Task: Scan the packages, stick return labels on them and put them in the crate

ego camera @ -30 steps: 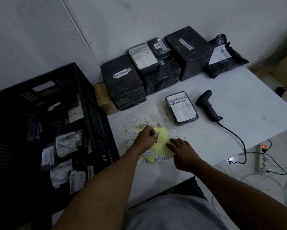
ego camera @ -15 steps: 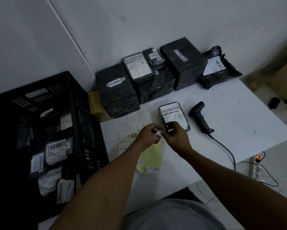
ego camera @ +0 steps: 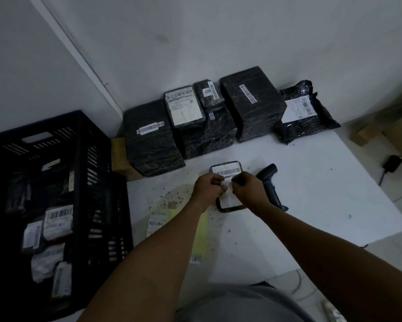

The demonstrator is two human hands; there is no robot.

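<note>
A small flat black package (ego camera: 227, 170) with a white barcode label lies on the white table (ego camera: 311, 194). Over its middle, my left hand (ego camera: 208, 188) and my right hand (ego camera: 247, 190) pinch the two ends of a small white return label (ego camera: 227, 185) and hold it against the package. The yellow backing sheet (ego camera: 203, 226) with handwritten RETURN labels (ego camera: 158, 223) lies nearer to me, partly under my left forearm. The black crate (ego camera: 55, 205) stands at the left with several labelled packages inside.
A black handheld scanner (ego camera: 270, 182) lies just right of my hands, its cable running off the table. Several black wrapped packages (ego camera: 151, 135) stand in a row along the wall. A brown parcel (ego camera: 118, 154) sits between crate and row. Cables and a power strip lie on the floor at right.
My left hand peeled a label off the yellow sheet and carried it forward to the small package. My right hand left the sheet and joined it, both now holding the label over the package.
</note>
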